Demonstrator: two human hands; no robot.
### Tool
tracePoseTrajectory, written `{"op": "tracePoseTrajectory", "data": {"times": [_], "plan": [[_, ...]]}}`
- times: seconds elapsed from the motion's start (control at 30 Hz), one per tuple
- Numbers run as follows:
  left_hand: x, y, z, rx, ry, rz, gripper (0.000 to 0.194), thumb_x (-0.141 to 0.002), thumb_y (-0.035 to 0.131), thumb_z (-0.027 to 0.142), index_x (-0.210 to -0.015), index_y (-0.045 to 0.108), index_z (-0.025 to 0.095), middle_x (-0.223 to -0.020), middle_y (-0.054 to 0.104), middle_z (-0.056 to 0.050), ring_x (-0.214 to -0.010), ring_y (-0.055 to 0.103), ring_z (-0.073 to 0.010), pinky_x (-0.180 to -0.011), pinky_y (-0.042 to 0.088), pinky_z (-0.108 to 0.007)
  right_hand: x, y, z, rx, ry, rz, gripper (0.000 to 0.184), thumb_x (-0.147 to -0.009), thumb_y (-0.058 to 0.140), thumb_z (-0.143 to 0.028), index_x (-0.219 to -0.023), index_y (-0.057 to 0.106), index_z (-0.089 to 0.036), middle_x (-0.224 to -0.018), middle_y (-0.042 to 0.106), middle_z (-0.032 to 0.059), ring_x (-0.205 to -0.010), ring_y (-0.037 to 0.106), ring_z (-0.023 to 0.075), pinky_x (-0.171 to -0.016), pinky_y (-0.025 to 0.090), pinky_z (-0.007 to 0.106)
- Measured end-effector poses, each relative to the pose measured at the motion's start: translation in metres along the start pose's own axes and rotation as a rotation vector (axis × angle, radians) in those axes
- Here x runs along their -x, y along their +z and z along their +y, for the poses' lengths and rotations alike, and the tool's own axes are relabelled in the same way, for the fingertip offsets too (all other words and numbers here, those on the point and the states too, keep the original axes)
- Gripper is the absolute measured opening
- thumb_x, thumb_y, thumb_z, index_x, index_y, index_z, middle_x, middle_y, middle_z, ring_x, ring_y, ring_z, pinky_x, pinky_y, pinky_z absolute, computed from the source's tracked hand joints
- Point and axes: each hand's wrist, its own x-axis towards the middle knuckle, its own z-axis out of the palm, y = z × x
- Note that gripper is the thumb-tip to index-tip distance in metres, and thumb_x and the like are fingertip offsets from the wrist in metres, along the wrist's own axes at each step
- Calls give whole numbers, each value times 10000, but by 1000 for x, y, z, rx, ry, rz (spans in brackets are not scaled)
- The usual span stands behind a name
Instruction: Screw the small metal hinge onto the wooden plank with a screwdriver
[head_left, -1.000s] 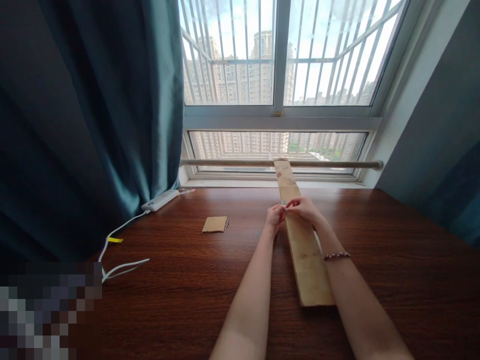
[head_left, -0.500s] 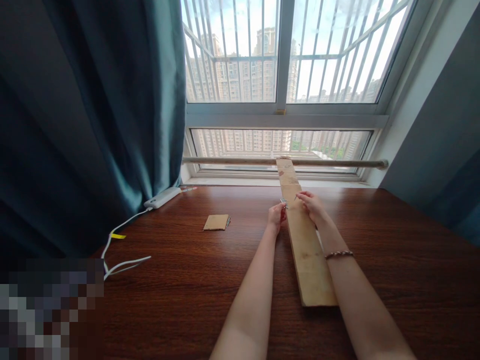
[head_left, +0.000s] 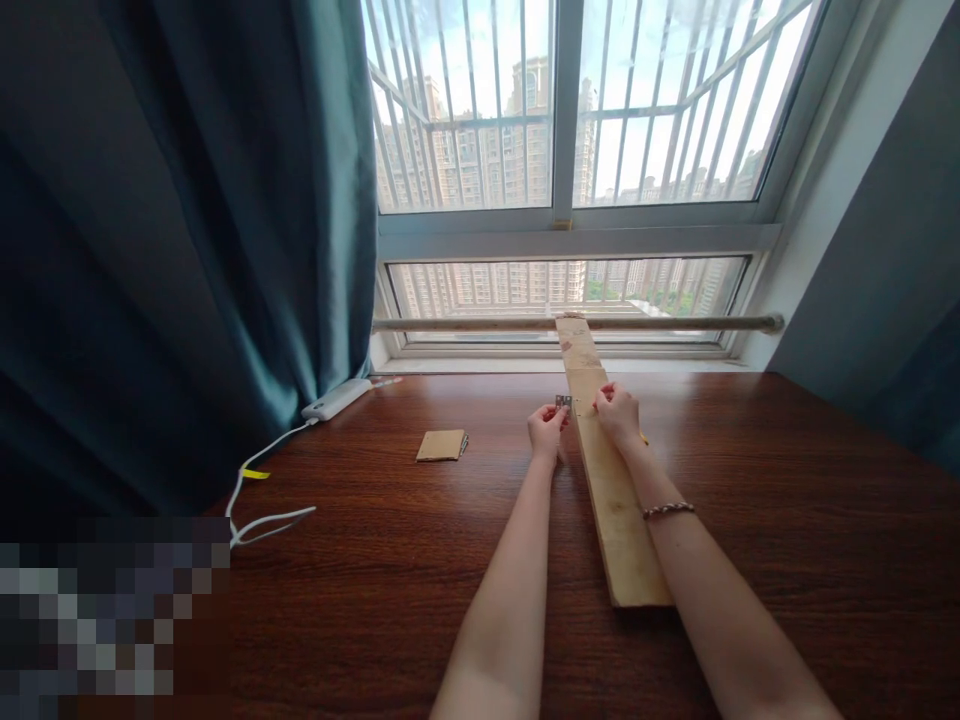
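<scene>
A long wooden board (head_left: pixel 626 540) lies on the brown table, its far end at the window rail. Just left of the board, my left hand (head_left: pixel 545 430) pinches a small grey metal hinge (head_left: pixel 563 402) with dark holes, held up near the board's left edge. My right hand (head_left: pixel 618 412) rests over the board's right side, fingers closed. A yellow end (head_left: pixel 644 439) shows beside my right wrist and seems to belong to a thin tool in that hand; the rest of it is hidden. Tiny marks or holes dot the board between my hands.
To the left lies a piece of cardboard (head_left: pixel 441 445) with small metal pieces at its right edge. A white power strip (head_left: pixel 337 399) and its cable (head_left: pixel 274 525) sit by the blue curtain (head_left: pixel 300 200). A horizontal rail (head_left: pixel 465 324) crosses before the window.
My left hand has drawn slightly left and turned the hinge so its flat face shows. The thin tip in my right hand has gone from sight, and a yellow end shows by the wrist.
</scene>
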Motion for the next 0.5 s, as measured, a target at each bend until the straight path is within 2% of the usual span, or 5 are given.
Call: {"op": "tracePoseTrajectory", "data": {"times": [0.1, 0.17, 0.23, 0.4, 0.5], "plan": [[5, -20, 11, -103, 38, 9, 234, -578, 731, 352, -584, 610, 151, -555, 608, -24, -499, 523, -102, -497, 382, -213, 2, 0, 1, 52, -17, -2, 120, -752, 513, -265, -801, 591, -187, -698, 674, 72, -731, 617, 218, -716, 407, 284], [5, -44, 21, -177, 46, 2, 222, -584, 723, 343, -570, 614, 151, -566, 620, -38, -486, 521, -104, -491, 372, -215, 3, 0, 2, 114, -40, -2, 150, -771, 500, -264, -840, 600, -176, -732, 680, 81, -745, 620, 217, -715, 406, 281], [2, -78, 34, -291, 70, 34, 201, -587, 717, 331, -560, 626, 153, -562, 620, -40, -481, 518, -105, -492, 359, -216, 4, 0, 2, 193, -72, 2, 168, -786, 492, -262, -863, 608, -167, -750, 683, 85, -759, 621, 219, -709, 403, 278], [-13, -177, 66, -682, 76, 254, 188, -636, 668, 319, -537, 637, 162, -487, 571, -22, -466, 492, -123, -503, 329, -239, 8, 0, 1, 280, -118, 26, 162, -795, 509, -259, -856, 620, -158, -788, 687, 94, -758, 621, 223, -696, 396, 280], [-17, -219, 72, -851, 75, 327, 160, -598, 701, 299, -535, 646, 163, -545, 616, -38, -530, 526, -153, -545, 342, -257, 9, 0, 2, 297, -127, 35, 155, -788, 525, -258, -860, 624, -164, -796, 688, 90, -758, 621, 226, -688, 394, 282]]}}
